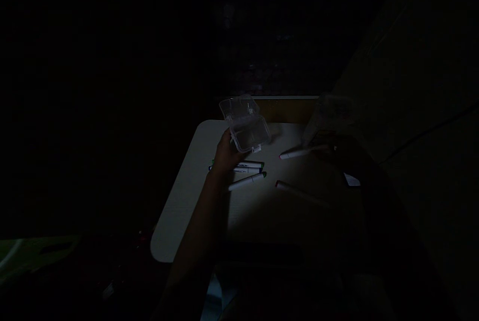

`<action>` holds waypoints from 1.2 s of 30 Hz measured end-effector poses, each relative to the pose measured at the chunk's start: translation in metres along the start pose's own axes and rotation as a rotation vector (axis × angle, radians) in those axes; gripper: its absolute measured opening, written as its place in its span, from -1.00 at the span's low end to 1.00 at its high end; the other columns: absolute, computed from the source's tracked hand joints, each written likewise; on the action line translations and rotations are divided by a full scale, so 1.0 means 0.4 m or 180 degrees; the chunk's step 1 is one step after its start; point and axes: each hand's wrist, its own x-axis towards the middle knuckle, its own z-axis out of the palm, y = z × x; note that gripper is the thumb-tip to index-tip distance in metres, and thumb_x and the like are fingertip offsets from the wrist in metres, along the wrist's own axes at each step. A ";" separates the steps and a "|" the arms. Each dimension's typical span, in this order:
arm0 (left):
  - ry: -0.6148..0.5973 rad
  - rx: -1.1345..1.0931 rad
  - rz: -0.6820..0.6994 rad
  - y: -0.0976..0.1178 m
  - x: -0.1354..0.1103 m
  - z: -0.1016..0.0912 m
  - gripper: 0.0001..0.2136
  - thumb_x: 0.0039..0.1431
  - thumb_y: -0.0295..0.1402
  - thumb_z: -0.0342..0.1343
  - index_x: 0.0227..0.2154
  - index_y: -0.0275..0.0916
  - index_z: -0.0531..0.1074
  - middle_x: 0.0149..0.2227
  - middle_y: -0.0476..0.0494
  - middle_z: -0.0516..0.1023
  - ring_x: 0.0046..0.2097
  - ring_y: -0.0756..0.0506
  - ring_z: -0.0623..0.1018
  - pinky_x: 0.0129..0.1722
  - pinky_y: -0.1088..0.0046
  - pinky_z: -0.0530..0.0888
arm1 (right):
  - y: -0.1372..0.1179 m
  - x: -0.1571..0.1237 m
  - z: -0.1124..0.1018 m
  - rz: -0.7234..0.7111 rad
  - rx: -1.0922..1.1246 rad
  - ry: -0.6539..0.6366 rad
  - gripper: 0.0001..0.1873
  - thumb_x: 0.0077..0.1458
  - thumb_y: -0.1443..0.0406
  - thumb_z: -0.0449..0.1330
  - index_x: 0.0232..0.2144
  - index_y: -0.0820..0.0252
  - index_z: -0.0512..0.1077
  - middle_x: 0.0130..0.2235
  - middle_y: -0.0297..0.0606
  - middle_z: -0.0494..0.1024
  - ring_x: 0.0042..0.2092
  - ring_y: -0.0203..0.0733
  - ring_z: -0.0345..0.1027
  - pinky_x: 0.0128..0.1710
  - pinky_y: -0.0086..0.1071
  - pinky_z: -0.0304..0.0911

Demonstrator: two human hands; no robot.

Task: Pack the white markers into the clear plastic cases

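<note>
Clear plastic box [245, 124] in left hand [224, 155] — marker [245, 168] print unreadable.

Bare table [262, 211] at lower centre lies open; markers [247, 174] and a clear plastic box [247, 126] crowd the frame's middle.

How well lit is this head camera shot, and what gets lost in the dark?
Head view: very underexposed; only the white table catches light. The left hand on the clear plastic box and the markers beside it read clearly; the right hand at a pink-tipped marker sinks into shadow, grip unclear. Surroundings are nearly black.
</note>
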 end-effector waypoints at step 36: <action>0.0018 0.1101 0.0635 -0.024 -0.006 -0.016 -0.34 -0.02 -0.14 0.24 0.16 -0.08 0.18 0.13 -0.26 0.34 0.17 -0.28 0.35 0.13 0.04 0.35 | -0.134 0.011 0.000 -0.0261 0.0694 0.0500 -0.74 0.00 0.24 0.20 -0.23 0.14 0.53 -0.37 -0.28 0.59 -0.35 -0.24 0.46 -0.32 -0.40 0.35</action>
